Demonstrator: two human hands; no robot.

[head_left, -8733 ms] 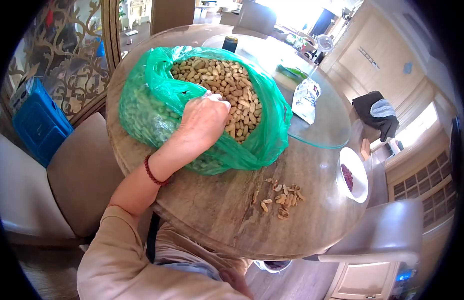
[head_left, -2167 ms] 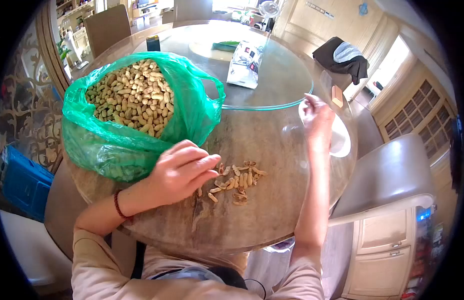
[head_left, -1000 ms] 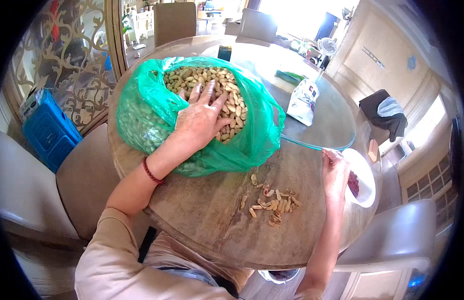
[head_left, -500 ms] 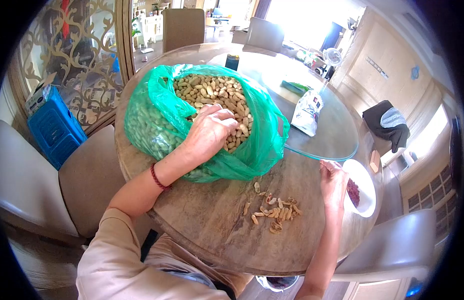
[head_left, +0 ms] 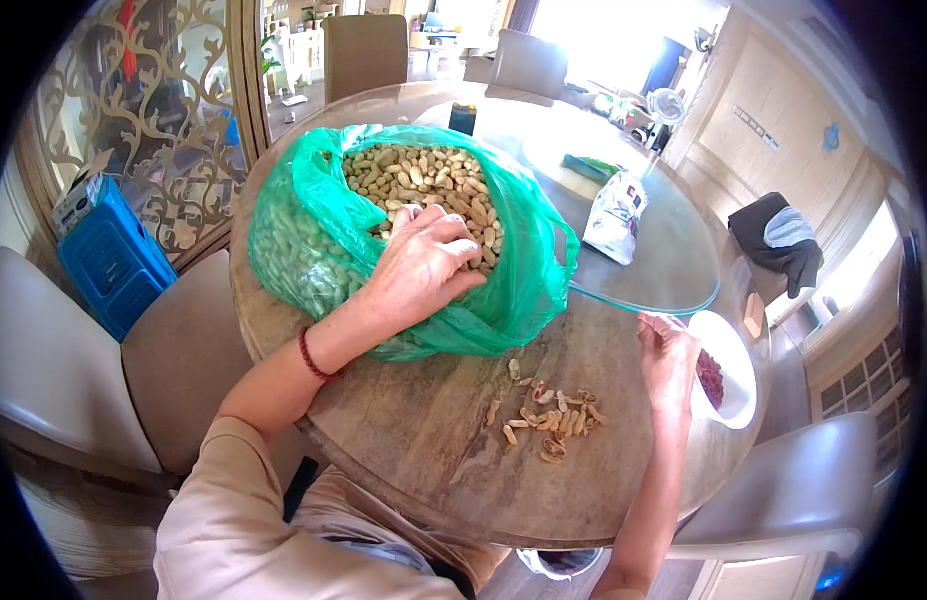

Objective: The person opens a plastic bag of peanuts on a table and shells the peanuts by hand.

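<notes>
A green plastic bag (head_left: 524, 270) full of unshelled peanuts (head_left: 424, 175) lies open on the round table (head_left: 424, 470). My left hand (head_left: 424, 262) rests on the peanuts at the bag's mouth, its fingers bent down and close together; their tips and anything under them are hidden. My right hand (head_left: 670, 360) is just left of a white bowl (head_left: 741, 385), with thumb and fingertips pinched together; what they hold is too small to name. Dark red peanut kernels (head_left: 711, 377) lie in that bowl. Peanut shells (head_left: 564, 420) are scattered on the table between my hands.
On the glass turntable (head_left: 674, 270) are a white packet (head_left: 616, 222) and a green packet (head_left: 590, 168). A dark jar (head_left: 463, 119) stands behind the bag. Chairs (head_left: 784, 490) surround the table, and a lined bin (head_left: 561, 563) is below its front edge. A blue plastic container (head_left: 119, 255) stands left.
My left hand has gone from spread fingers on the peanuts to bent fingers there. My right hand, away over the bowl's far side earlier, now stays pinched beside the bowl.
</notes>
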